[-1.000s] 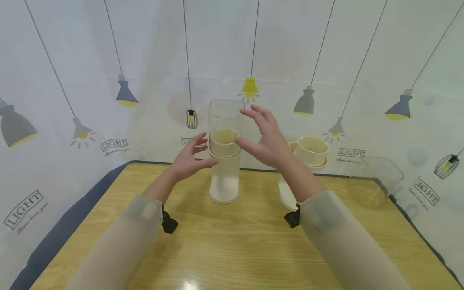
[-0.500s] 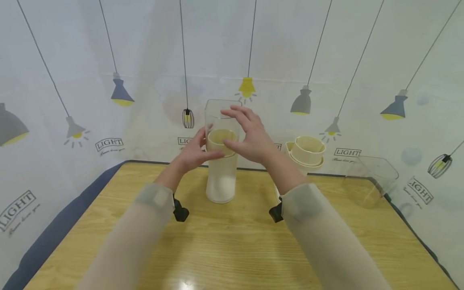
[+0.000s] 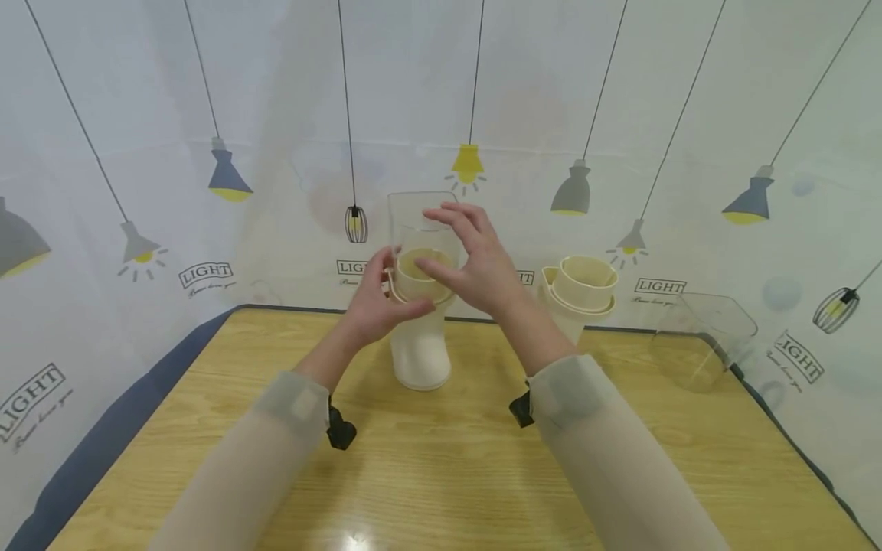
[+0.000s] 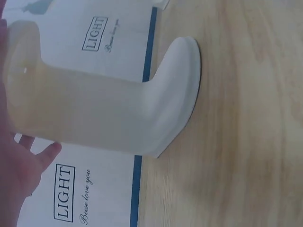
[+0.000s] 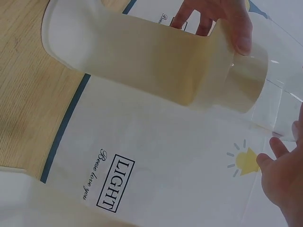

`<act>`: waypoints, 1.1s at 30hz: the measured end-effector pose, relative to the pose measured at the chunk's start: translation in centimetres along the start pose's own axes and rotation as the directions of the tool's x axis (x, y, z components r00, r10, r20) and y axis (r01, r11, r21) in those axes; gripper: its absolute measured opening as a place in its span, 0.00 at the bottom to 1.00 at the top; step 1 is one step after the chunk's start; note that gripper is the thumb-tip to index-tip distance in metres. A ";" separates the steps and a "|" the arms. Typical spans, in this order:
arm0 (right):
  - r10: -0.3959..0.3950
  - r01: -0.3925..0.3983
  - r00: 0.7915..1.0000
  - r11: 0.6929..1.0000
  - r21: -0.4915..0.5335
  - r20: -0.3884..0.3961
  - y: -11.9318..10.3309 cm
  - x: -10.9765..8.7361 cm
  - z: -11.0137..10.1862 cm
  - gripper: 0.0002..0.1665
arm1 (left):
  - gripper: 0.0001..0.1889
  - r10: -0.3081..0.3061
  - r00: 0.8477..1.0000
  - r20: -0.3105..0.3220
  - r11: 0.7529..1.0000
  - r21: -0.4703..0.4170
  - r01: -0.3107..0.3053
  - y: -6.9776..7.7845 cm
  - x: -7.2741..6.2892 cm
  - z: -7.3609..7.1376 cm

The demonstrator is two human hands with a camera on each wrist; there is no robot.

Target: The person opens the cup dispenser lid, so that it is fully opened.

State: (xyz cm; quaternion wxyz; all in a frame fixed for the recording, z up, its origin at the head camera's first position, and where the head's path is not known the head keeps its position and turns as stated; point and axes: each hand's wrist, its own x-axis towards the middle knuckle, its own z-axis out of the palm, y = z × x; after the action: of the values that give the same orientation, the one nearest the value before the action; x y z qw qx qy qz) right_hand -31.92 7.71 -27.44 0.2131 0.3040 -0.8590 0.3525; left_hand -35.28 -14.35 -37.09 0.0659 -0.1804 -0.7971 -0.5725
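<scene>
A cream plastic stand (image 3: pixel 419 352), shaped like a boot with a round collar (image 3: pixel 416 287) on top, stands on the wooden table. My left hand (image 3: pixel 375 310) grips it just below the collar, thumb across the front and fingers behind. In the right wrist view the left thumb presses near the collar (image 5: pixel 248 87). A clear, thin-walled container (image 3: pixel 413 214) rises over the collar. My right hand (image 3: pixel 482 268) holds this container from the right, thumb in front and fingers higher up along its wall. The left wrist view shows the foot (image 4: pixel 177 85) of the stand on the tabletop.
A second cream stand (image 3: pixel 582 295) with a similar collar is at the back right, partly hidden by my right forearm. Farther right, another clear container (image 3: pixel 706 344) rests on the table (image 3: pixel 441 474). Close behind hangs a white curtain (image 3: pixel 289 184) printed with lamps.
Both hands have closed in from either side, the left onto the stand and the right onto the clear container. The stand has turned slightly, showing more of its foot's side.
</scene>
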 end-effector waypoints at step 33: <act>0.011 -0.005 0.999 0.988 0.154 -0.040 0.6 -0.5 -0.1 0.41 | 0.68 0.118 0.896 -0.428 0.968 0.253 -0.007 1.6 -4.1 5.8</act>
State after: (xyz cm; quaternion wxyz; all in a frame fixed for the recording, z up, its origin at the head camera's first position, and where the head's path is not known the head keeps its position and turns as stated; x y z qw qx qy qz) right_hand -31.95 8.36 -27.96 0.2048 0.3087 -0.8261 0.4247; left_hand -30.31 -9.29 -38.86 0.2845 -0.0627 -0.8196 -0.4933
